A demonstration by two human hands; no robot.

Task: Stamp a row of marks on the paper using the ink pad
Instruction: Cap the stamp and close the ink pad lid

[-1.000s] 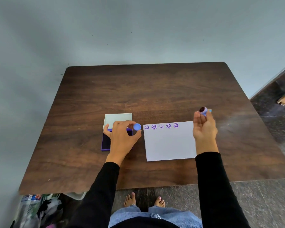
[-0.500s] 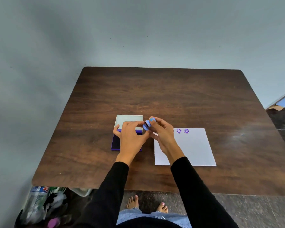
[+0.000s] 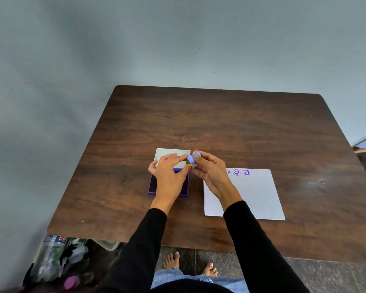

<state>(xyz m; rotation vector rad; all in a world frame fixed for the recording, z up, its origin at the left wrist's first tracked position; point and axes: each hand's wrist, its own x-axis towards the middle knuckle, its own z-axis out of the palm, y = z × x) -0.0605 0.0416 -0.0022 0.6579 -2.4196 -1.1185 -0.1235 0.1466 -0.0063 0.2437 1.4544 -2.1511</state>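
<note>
both our hands meet above counter (image 3: 220, 127), over right edge of open ink pad (image 3: 167, 187). left hand (image 3: 170, 175) and right hand (image 3: 209, 172) pinch small blue stamp (image 3: 191, 159) between fingertips; grip of each narrow, closed on stamp, held in air, clear of pad. whether stamp is one piece or cap plus body, we cannot tell. paper (image 3: 256, 195) lies flat just right of pad, three purple smiley marks (image 3: 236, 172) showing along top edge, rest hidden behind right hand.

grey wall (image 3: 178, 39), bagged clutter (image 3: 57, 263) on floor (image 3: 336, 275)
</note>
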